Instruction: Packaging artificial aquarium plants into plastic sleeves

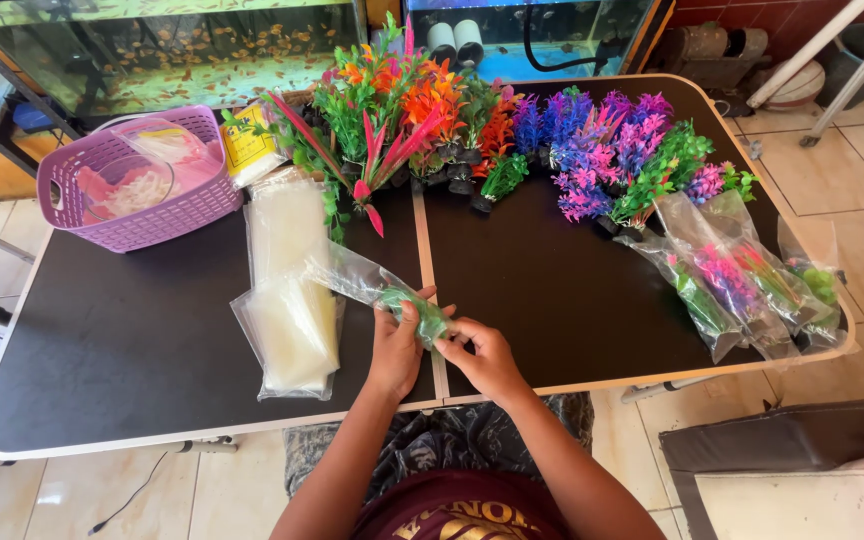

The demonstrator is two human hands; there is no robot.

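My left hand [395,345] and my right hand [484,356] meet over the front middle of a black folding table [132,340]. Together they grip a clear plastic bag [357,278] with a small green plastic plant [425,318] inside its near end. The bag's empty end stretches up and to the left, away from my hands. Just left of my left hand lies a stack of empty clear bags [288,300].
Loose plastic aquarium plants, orange and green [392,110] and purple and pink [602,155], line the table's far edge. Bagged plants [742,285] lie at the right edge. A purple basket [137,180] sits at the far left. Fish tanks [172,50] stand behind the table.
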